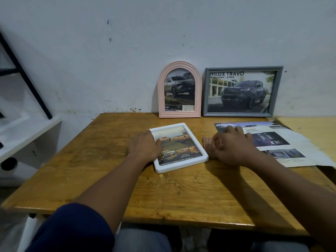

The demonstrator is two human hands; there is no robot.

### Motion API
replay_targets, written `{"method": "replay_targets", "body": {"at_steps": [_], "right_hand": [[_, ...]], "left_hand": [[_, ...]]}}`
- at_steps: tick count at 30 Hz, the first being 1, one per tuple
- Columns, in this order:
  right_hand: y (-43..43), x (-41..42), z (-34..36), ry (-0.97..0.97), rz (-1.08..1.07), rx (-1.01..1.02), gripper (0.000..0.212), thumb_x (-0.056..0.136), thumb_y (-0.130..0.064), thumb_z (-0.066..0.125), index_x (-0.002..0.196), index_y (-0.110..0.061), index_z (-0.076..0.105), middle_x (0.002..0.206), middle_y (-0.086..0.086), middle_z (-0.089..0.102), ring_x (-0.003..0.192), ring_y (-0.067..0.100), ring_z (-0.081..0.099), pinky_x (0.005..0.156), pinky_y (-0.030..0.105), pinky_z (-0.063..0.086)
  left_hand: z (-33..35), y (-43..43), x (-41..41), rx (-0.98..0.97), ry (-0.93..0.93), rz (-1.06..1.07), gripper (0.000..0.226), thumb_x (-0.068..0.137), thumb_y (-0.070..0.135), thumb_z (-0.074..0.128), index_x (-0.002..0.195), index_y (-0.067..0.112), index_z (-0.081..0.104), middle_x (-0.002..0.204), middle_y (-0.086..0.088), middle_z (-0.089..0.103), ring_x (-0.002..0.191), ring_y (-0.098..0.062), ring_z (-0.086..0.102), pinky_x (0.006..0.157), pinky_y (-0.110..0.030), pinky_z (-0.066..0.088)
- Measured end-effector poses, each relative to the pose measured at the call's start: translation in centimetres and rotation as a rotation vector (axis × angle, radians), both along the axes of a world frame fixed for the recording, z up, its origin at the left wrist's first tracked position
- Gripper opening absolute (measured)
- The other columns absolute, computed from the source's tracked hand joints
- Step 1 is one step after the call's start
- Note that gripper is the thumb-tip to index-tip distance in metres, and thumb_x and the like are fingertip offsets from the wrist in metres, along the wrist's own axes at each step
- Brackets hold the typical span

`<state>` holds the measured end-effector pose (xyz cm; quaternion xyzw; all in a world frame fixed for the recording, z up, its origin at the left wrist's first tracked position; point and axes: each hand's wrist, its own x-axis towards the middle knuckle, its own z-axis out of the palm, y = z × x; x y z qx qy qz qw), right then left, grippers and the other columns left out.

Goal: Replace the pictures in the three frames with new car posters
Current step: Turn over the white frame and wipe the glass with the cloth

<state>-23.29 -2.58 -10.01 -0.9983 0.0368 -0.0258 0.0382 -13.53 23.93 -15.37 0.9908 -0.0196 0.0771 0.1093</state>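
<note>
Head view: my left hand (143, 145) grips the left rim of a white rectangular plastic frame (181, 164), flat on the brown wooden table (109, 160), yellow-car poster (180, 148) inside. My right hand (231, 146) rests loosely curled just beside it, empty. This last frame seems filled; next, I judge, it needs standing against the wall (163, 33).
</note>
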Motion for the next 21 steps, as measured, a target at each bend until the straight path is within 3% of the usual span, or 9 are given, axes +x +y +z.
{"method": "replay_targets", "body": {"at_steps": [3, 6, 8, 10, 13, 17, 21], "right_hand": [[2.3, 1.3, 1.2, -0.059, -0.009, 0.232, 0.045, 0.093, -0.044, 0.056, 0.133, -0.024, 0.054, 0.134, 0.005, 0.055, 0.121, 0.025, 0.050, 0.095, 0.042, 0.047], [5.1, 2.6, 2.0, 0.124, -0.048, 0.415, 0.030, 0.095, -0.033, 0.059, 0.119, -0.015, 0.056, 0.106, 0.004, 0.061, 0.090, 0.020, 0.058, 0.066, 0.030, 0.050], [6.6, 3.5, 1.9, 0.198, -0.048, 0.403, 0.025, 0.093, -0.030, 0.062, 0.111, -0.015, 0.054, 0.099, 0.003, 0.060, 0.084, 0.019, 0.058, 0.069, 0.031, 0.051], [7.8, 4.3, 1.6, 0.199, -0.057, 0.397, 0.033, 0.091, -0.029, 0.065, 0.118, -0.012, 0.056, 0.095, 0.002, 0.059, 0.085, 0.020, 0.059, 0.072, 0.032, 0.052], [9.1, 4.9, 1.4, 0.154, -0.104, 0.512, 0.039, 0.090, -0.026, 0.068, 0.123, -0.012, 0.055, 0.094, 0.002, 0.057, 0.085, 0.020, 0.060, 0.070, 0.031, 0.051], [9.9, 5.5, 1.4, 0.024, -0.137, 0.638, 0.030, 0.090, -0.026, 0.068, 0.115, -0.014, 0.055, 0.083, -0.002, 0.053, 0.083, 0.019, 0.060, 0.071, 0.034, 0.055], [11.0, 6.8, 2.4, -0.183, -0.012, 0.784, 0.034, 0.091, -0.026, 0.066, 0.121, -0.017, 0.053, 0.098, -0.001, 0.057, 0.088, 0.018, 0.058, 0.061, 0.026, 0.049]], "left_hand": [[1.0, 0.1, -0.7, -0.100, 0.030, 0.061, 0.051, 0.092, 0.055, 0.057, 0.128, 0.019, 0.063, 0.114, -0.003, 0.068, 0.097, -0.023, 0.065, 0.080, -0.042, 0.059], [1.9, 0.1, -1.3, -0.200, 0.119, 0.098, 0.042, 0.088, 0.045, 0.067, 0.124, 0.022, 0.066, 0.106, 0.001, 0.070, 0.087, -0.020, 0.067, 0.076, -0.039, 0.061], [2.2, -0.1, -1.5, -0.289, 0.183, 0.103, 0.040, 0.087, 0.038, 0.073, 0.122, 0.022, 0.065, 0.106, 0.001, 0.071, 0.086, -0.018, 0.069, 0.076, -0.038, 0.061], [2.5, -0.4, -1.6, -0.392, 0.240, 0.104, 0.036, 0.086, 0.030, 0.075, 0.120, 0.022, 0.065, 0.103, 0.000, 0.070, 0.085, -0.018, 0.069, 0.074, -0.037, 0.062], [2.8, 0.2, -1.3, -0.536, 0.299, 0.137, 0.029, 0.086, 0.019, 0.073, 0.113, 0.016, 0.066, 0.102, -0.005, 0.070, 0.087, -0.023, 0.070, 0.076, -0.040, 0.063], [2.8, 1.8, -1.1, -0.782, 0.292, 0.151, 0.021, 0.084, 0.012, 0.069, 0.104, 0.018, 0.069, 0.096, -0.008, 0.075, 0.083, -0.029, 0.075, 0.073, -0.048, 0.064], [4.8, 3.6, -0.2, -0.843, 0.097, 0.123, 0.010, 0.094, 0.014, 0.065, 0.103, 0.018, 0.066, 0.090, 0.002, 0.071, 0.075, -0.015, 0.071, 0.058, -0.029, 0.057]]}}
